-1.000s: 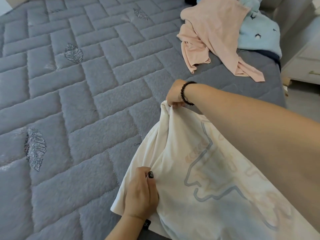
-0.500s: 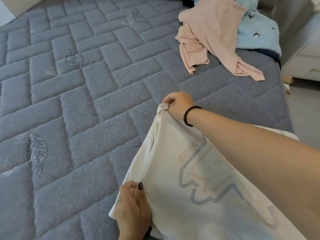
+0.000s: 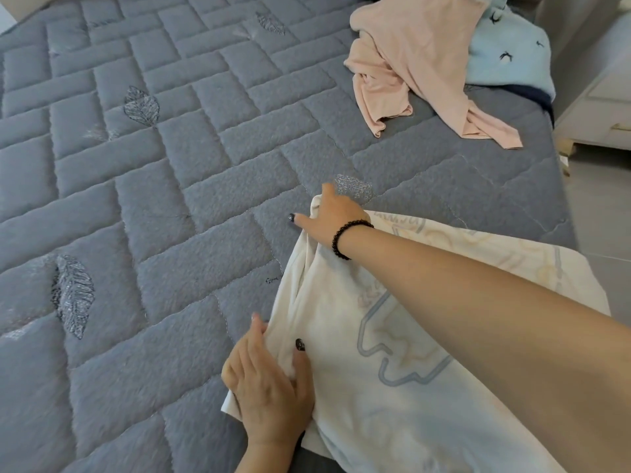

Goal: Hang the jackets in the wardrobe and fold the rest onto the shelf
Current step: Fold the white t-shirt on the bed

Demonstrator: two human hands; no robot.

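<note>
Cream garment (image 3: 392,387) with pale blue outline print, spread on grey quilted bed cover (image 3: 170,199), lower right of frame. Long axis running diagonally from lower right toward centre frame; far corner pointing up-left, ending near centre under the right hand. Left edge bunched into a fold between the two hands. Right part draped past bed edge at right side of frame; lower end cut off by frame bottom.

Left hand (image 3: 269,387) at bottom centre, gripping near left edge of garment: thumb pressed on top of cloth, fingers curled along the edge, fabric gathered between them.

Right hand (image 3: 333,218) just right of centre, arm reaching in from right across the garment. Thumb and one finger stretched out straight, palm down on far corner of cloth, fingertip touching bed cover. Cannot tell whether hidden fingers pinch fabric beneath. Black bead bracelet (image 3: 348,237) on that wrist.

Pink garment (image 3: 409,63) crumpled at upper right of frame, well apart from the cream one. Light blue garment (image 3: 505,52) with small dark bird print beside and partly under it, further right. White cabinet (image 3: 594,107) at right edge, off the bed.
</note>
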